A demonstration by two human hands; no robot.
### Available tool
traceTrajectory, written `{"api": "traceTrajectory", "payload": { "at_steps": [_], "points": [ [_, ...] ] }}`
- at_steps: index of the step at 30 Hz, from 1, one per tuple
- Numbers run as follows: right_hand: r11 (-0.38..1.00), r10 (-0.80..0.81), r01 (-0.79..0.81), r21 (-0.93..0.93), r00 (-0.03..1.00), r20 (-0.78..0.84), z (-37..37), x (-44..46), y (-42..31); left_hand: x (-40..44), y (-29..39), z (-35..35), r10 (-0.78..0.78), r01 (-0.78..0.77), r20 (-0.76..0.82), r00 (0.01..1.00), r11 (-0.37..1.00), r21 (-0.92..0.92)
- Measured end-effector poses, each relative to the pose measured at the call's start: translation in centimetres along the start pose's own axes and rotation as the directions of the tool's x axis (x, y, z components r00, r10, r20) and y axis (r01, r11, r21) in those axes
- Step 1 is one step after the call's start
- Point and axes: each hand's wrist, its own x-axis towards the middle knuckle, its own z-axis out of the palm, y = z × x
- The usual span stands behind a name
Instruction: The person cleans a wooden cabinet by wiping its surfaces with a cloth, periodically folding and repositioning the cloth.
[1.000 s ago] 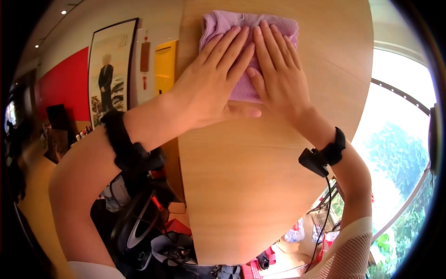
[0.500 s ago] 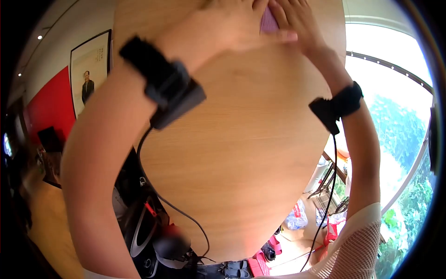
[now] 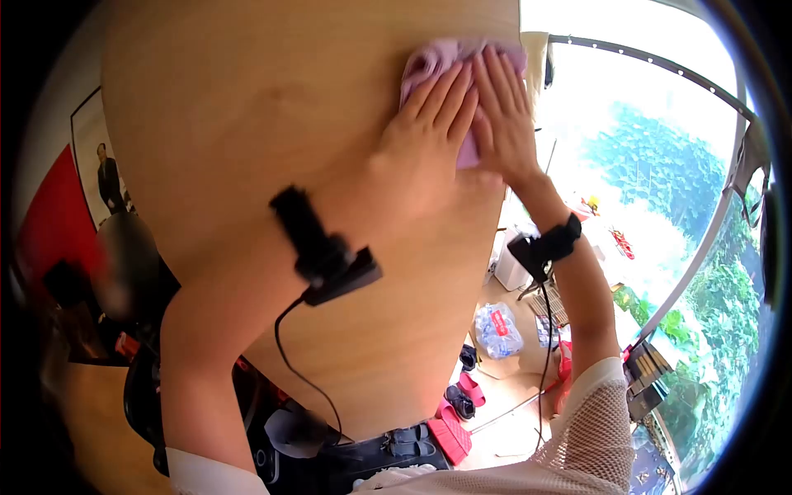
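Note:
A folded pink-purple cloth (image 3: 467, 155) lies on the wooden tabletop (image 3: 247, 157), close to its right edge. My left hand (image 3: 425, 132) rests flat on the cloth's left part, fingers stretched out and pointing away from me. Beside it, my right hand (image 3: 505, 124) presses flat on the right part with fingers extended. The fingertips nearly meet near the cloth's far end, where the fabric is bunched up. Part of the cloth is hidden under both hands. Each wrist wears a black strap with a small device and a cable.
Beyond the table's right edge is a large window (image 3: 660, 157). On the floor below are a plastic-wrapped pack of bottles (image 3: 498, 330), pink slippers (image 3: 450, 433) and dark shoes (image 3: 460, 402). A framed picture (image 3: 106, 169) hangs at the left.
Both hands and the cloth have come nearer to me and closer to the table's right edge. The camera view has also shifted, showing more floor and window.

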Motion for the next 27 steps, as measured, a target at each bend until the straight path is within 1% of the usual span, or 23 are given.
{"api": "traceTrajectory", "payload": {
  "at_steps": [1, 2, 5, 6, 7, 9, 11, 13, 15, 18, 19, 20, 22, 24, 27],
  "points": [
    [0.991, -0.044, 0.047, -0.125, 0.999, 0.026, 0.3, 0.6, 1.7, 1.4, -0.6, 0.1, 0.010, -0.010, -0.036, 0.999, 1.000, 0.014],
    [0.993, -0.035, 0.035, -0.112, 0.999, 0.006, 0.5, 1.4, 2.6, 2.5, -1.1, -0.1, 0.004, 0.000, -0.076, 0.997, 0.999, 0.051],
    [0.999, 0.024, -0.027, -0.036, 0.996, -0.085, 0.8, 1.5, 1.6, 1.7, -1.4, 0.1, 0.000, 0.003, -0.111, 0.994, 1.000, 0.029],
    [0.999, 0.048, -0.049, -0.002, 0.992, -0.117, 1.1, 1.1, 0.5, 0.3, -1.0, -0.3, -0.015, 0.016, -0.044, 0.999, 1.000, 0.022],
    [0.995, 0.098, -0.094, 0.035, 0.990, -0.106, 1.1, 0.0, -1.4, -1.1, -0.4, -0.8, -0.033, 0.031, 0.039, 0.999, 0.999, 0.042],
    [0.982, 0.186, -0.183, 0.044, 0.978, -0.091, 1.8, -3.3, -5.0, -4.4, 1.4, -1.8, -0.073, 0.058, 0.208, 0.975, 0.995, 0.078],
    [0.939, 0.314, -0.309, 0.147, 0.949, -0.013, 2.3, -7.3, -9.6, -8.1, 3.3, -2.3, -0.098, 0.064, 0.367, 0.925, 0.993, 0.104],
    [0.925, 0.322, -0.341, 0.166, 0.937, 0.134, 2.4, -11.9, -13.9, -13.7, 6.2, -2.1, -0.163, 0.197, 0.461, 0.872, 0.980, -0.026],
    [0.935, 0.281, -0.325, 0.143, 0.924, 0.258, 3.3, -17.2, -17.6, -19.7, 9.3, -0.7, -0.206, 0.212, 0.490, 0.847, 0.976, 0.045],
    [0.889, 0.370, -0.416, 0.193, 0.899, 0.233, 2.8, -16.2, -19.6, -20.5, 8.6, -1.4, -0.142, 0.124, 0.439, 0.887, 0.990, 0.070],
    [0.875, 0.383, -0.431, 0.223, 0.895, 0.229, 3.0, -15.1, -19.7, -20.2, 7.9, -1.7, -0.187, 0.212, 0.389, 0.902, 0.977, -0.020],
    [0.870, 0.383, -0.432, 0.240, 0.896, 0.224, 3.1, -12.6, -18.7, -18.2, 6.5, -2.4, -0.245, 0.296, 0.324, 0.914, 0.948, -0.119],
    [0.903, 0.344, -0.375, 0.212, 0.924, 0.168, 2.6, -6.0, -17.1, -14.7, 2.8, -3.8, -0.281, 0.302, 0.241, 0.929, 0.952, -0.054],
    [0.923, 0.271, -0.282, 0.262, 0.959, 0.078, 2.9, -0.4, -15.5, -11.3, -0.1, -5.4, -0.351, 0.353, 0.055, 0.935, 0.935, -0.031],
    [0.906, 0.261, -0.220, 0.361, 0.963, -0.068, 3.7, 3.3, -14.6, -9.7, -2.5, -6.6, -0.301, 0.296, 0.019, 0.953, 0.945, 0.139]
  ]
}}
